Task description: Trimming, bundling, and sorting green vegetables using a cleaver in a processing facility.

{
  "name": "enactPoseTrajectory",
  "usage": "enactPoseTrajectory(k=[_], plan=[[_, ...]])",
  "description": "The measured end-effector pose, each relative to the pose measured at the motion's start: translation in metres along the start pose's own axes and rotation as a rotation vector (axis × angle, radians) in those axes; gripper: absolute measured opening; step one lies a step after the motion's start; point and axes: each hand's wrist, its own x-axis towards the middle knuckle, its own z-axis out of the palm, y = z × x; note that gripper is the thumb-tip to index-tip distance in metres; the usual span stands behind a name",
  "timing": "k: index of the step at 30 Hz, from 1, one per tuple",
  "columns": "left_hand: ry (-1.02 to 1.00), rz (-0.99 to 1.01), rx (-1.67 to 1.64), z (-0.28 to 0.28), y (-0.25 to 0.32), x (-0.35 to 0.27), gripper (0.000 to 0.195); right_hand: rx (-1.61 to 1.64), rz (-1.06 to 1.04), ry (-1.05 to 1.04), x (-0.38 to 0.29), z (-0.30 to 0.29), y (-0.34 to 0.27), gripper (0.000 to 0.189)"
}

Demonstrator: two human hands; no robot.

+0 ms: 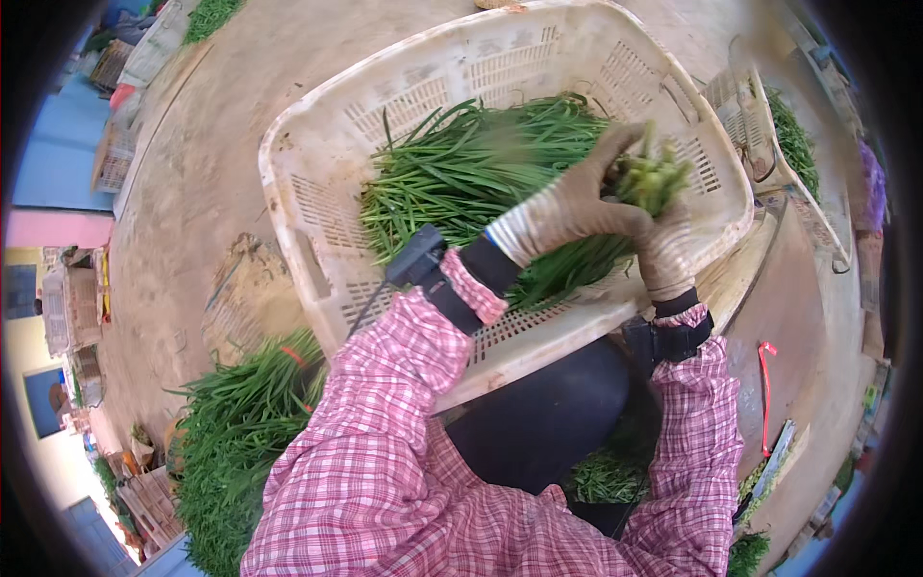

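Note:
A large white slatted plastic basket (pixel 288 144) stands before me with a pile of long green leafy stalks, like garlic chives (pixel 461 173), lying in it. Over its right half, both my hands wear brownish knit gloves with striped cuffs. My left hand (pixel 595 191) curves its thumb and fingers around a bunch of stalks (pixel 652 177), whose pale cut ends are blurred. Close below, my right hand (pixel 667 249) grips the same bunch, its fingers partly hidden. Green leaves trail down and left beneath my wrists.
Tied bundles of greens (pixel 238 418) stack up at my left. To the right, a red tie strip (pixel 766 397) lies on a brown board (pixel 786 303). Another white basket (pixel 757 122) with greens stands beyond it. Bare concrete floor (pixel 180 187) stretches left.

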Motion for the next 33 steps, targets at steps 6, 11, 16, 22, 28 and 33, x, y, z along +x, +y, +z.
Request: enactPoseTrajectory(k=[6,11,16,22,28,33], plan=[[0.134,-0.274,1.585,-0.154,-0.106,-0.015,0.093,0.081,0.142,0.098,-0.012,-0.030,-0.039,0.047],[-0.007,-0.709,1.601,-0.193,-0.137,-0.043,0.063,0.112,0.004,0.068,-0.023,-0.047,-0.075,0.047],[0.048,-0.753,1.618,-0.213,-0.146,-0.057,0.061,-0.098,-0.006,0.011,-0.025,-0.036,-0.092,0.045],[0.035,-0.759,1.626,-0.210,-0.150,-0.058,0.060,0.433,-0.006,0.198,-0.020,-0.128,-0.083,0.034],[-0.093,-0.830,1.445,-0.212,-0.139,-0.036,0.076,0.311,-0.182,0.228,-0.018,-0.209,-0.183,0.038],[0.018,-0.409,1.385,-0.218,-0.065,0.009,0.064,0.529,-0.274,0.415,-0.007,-0.205,-0.189,0.027]])
